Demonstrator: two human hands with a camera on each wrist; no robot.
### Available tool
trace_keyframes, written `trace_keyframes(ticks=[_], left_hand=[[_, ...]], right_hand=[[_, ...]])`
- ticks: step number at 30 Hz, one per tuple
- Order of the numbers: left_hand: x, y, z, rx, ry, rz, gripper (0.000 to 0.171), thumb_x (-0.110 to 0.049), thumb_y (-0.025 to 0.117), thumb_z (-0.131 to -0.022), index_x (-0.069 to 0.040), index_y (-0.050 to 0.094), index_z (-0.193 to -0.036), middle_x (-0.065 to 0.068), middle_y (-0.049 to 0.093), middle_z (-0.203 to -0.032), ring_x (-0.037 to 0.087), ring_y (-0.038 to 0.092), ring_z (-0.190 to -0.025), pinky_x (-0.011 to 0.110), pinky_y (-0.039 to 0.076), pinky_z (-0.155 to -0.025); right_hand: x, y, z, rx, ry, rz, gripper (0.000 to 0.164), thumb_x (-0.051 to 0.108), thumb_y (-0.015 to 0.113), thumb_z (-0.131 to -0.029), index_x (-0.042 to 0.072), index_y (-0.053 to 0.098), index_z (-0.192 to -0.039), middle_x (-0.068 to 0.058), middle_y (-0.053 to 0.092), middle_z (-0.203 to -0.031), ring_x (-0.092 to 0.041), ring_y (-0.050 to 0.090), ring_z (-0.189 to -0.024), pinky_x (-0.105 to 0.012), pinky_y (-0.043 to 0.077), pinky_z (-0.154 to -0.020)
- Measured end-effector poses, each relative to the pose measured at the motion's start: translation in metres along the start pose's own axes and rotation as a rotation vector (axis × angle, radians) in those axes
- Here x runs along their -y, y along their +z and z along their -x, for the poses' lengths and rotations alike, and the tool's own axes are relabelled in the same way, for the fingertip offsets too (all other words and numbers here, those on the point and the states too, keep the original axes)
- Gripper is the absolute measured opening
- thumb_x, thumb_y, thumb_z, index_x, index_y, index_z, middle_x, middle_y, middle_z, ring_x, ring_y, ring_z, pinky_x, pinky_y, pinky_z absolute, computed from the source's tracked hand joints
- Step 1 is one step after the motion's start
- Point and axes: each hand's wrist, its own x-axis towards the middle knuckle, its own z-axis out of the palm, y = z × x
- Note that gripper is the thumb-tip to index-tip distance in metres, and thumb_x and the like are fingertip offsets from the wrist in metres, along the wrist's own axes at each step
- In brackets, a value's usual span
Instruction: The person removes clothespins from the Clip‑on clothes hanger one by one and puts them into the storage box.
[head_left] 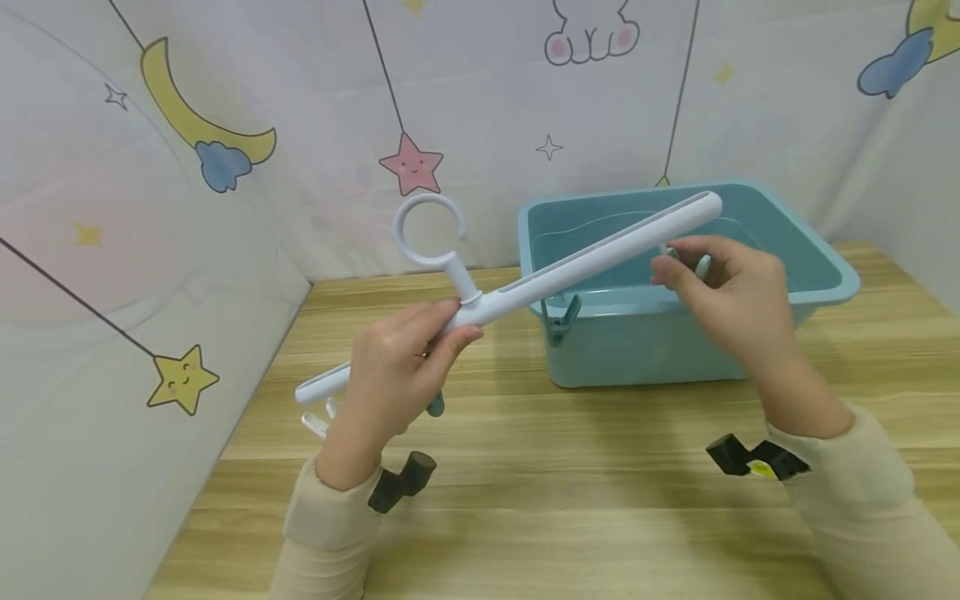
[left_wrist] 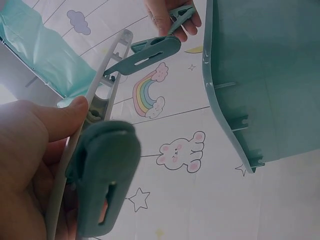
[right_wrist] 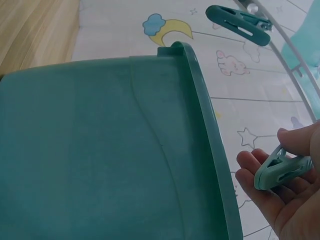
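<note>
My left hand (head_left: 393, 367) grips a white bar hanger (head_left: 600, 254) near its middle, beside the round hook (head_left: 401, 225). The hanger tilts, its right end raised in front of the basin. A dark green clothespin (head_left: 558, 321) hangs from its right half, and another green clothespin (left_wrist: 107, 180) sits close to my left fingers. White clip ends (head_left: 315, 425) show below the left end. My right hand (head_left: 738, 292) pinches a lighter green clothespin (right_wrist: 282, 170) between thumb and fingers, just below the hanger's raised end; in the head view the fingers partly hide it.
A blue-green plastic basin (head_left: 795, 297) stands on the wood-grain table (head_left: 525, 500) at the right, behind the hanger and my right hand. A pale curtain (head_left: 315, 100) printed with stars and moons closes off the back and sides.
</note>
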Motion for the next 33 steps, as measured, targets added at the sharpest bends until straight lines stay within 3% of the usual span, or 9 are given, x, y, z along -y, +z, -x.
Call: trace_keyframes(ticks=[9,16,28,33], left_hand=[[0.001,0.000,0.000,0.002,0.006,0.006,0.039,-0.033,0.059,-0.096,0.004,0.069,-0.095,0.007,0.065,-0.072,0.011,0.049,-0.054,0.020,0.038,-0.046],[0.000,-0.001,-0.001,0.017,-0.006,0.002,0.022,-0.011,0.077,-0.082,0.005,0.069,-0.096,0.007,0.065,-0.073,0.012,0.050,-0.055,0.021,0.040,-0.046],[0.000,-0.001,-0.001,0.023,-0.008,-0.005,0.022,-0.010,0.078,-0.080,0.004,0.069,-0.094,0.006,0.065,-0.073,0.011,0.052,-0.056,0.021,0.041,-0.047],[0.000,-0.001,-0.001,0.022,-0.005,-0.009,0.022,-0.010,0.078,-0.080,0.004,0.069,-0.094,0.006,0.065,-0.072,0.012,0.051,-0.056,0.021,0.041,-0.047]], right_hand=[[-0.006,-0.003,-0.009,0.089,0.140,0.036,0.021,0.022,0.071,-0.089,0.002,0.071,-0.096,0.033,0.058,-0.070,-0.005,0.037,-0.048,-0.020,0.029,-0.043],[-0.008,-0.002,-0.011,0.127,0.209,0.077,0.028,0.029,0.068,-0.091,0.001,0.067,-0.098,0.023,0.054,-0.071,-0.004,0.043,-0.055,-0.019,0.034,-0.047],[-0.013,-0.001,-0.012,0.151,0.211,0.111,0.027,0.029,0.068,-0.091,0.002,0.067,-0.094,0.021,0.054,-0.068,-0.007,0.041,-0.051,-0.021,0.032,-0.046],[-0.015,-0.002,-0.012,0.188,0.208,0.136,0.028,0.029,0.066,-0.092,0.002,0.068,-0.098,0.007,0.061,-0.078,-0.004,0.044,-0.056,-0.019,0.036,-0.048]])
